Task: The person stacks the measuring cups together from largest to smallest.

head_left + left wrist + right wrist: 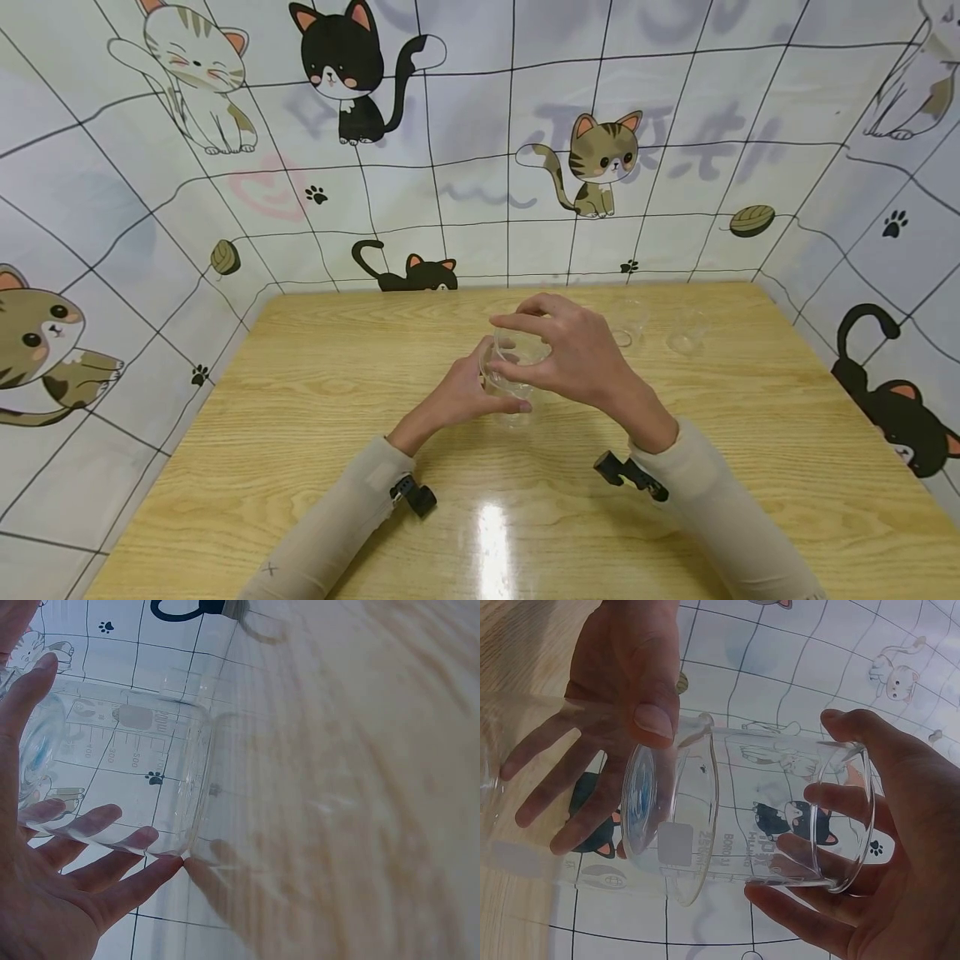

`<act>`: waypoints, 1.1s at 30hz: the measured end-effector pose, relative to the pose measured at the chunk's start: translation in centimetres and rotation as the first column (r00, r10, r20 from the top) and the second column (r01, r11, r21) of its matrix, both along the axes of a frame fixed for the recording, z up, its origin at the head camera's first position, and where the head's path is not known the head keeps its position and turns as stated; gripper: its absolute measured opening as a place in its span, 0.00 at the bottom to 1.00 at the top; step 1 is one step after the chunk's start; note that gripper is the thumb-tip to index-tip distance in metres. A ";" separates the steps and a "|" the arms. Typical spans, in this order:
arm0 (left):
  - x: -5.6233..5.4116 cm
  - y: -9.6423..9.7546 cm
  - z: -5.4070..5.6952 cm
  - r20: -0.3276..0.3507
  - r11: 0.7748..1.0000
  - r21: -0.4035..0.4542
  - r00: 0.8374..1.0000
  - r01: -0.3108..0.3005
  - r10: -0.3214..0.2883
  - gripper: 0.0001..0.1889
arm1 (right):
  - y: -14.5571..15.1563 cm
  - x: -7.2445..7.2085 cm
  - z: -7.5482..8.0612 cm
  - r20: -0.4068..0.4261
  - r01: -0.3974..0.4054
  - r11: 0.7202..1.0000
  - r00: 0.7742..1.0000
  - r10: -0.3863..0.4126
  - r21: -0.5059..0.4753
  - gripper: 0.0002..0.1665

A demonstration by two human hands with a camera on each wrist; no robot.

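A large clear glass beaker [135, 750] with a graduated scale stands on the table. My left hand [463, 392] holds it at the side, fingers spread along the far wall and thumb on the near side. Above it, my right hand [583, 350] grips a smaller glass beaker [739, 787] near its rim, thumb on one side and fingers on the other. In the right wrist view, the smaller beaker's base sits inside the larger one's mouth. The clear glass makes the exact depth hard to tell.
Two more clear glass vessels, one at the back [632, 318] and another further right [686, 337], stand on the wooden table [315, 467]. Cat-patterned sheeting [480, 192] encloses the back and sides. Small black cameras sit on both sleeves.
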State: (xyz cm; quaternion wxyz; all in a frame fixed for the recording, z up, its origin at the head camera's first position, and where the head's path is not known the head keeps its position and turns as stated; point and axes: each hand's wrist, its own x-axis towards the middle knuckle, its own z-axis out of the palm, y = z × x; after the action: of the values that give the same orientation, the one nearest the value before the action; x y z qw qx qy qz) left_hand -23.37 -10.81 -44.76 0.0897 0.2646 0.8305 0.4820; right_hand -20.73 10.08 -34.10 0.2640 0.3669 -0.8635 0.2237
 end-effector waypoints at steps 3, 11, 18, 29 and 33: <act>0.0 0.0 0.1 0.000 1.000 -0.008 1.000 -0.009 0.009 0.49 | 0.0 0.0 0.0 0.002 0.003 1.000 1.000 -0.003 0.003 0.33; 0.1 0.0 0.1 -0.007 1.000 -0.010 1.000 -0.005 0.005 0.48 | 0.0 0.0 -0.1 0.004 0.008 1.000 1.000 -0.008 0.015 0.33; 0.0 0.0 0.1 -0.011 1.000 -0.011 1.000 -0.007 0.007 0.47 | -0.1 0.0 -0.1 0.007 0.010 1.000 1.000 -0.010 0.014 0.33; 0.2 -0.1 0.1 0.013 1.000 -0.008 1.000 -0.006 0.006 0.51 | -0.2 0.0 -0.3 0.015 0.020 0.999 1.000 -0.020 0.028 0.32; 0.2 0.0 0.1 0.015 1.000 -0.001 1.000 0.002 -0.002 0.52 | -0.2 -0.1 -0.4 0.013 0.020 0.999 1.000 -0.020 0.030 0.32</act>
State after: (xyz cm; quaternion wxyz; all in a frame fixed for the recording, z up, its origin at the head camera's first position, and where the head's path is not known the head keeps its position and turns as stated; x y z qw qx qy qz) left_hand -23.22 -10.85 -44.66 0.0966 0.2617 0.8298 0.4833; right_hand -20.79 9.86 -34.50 0.2549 0.3605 -0.8722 0.2106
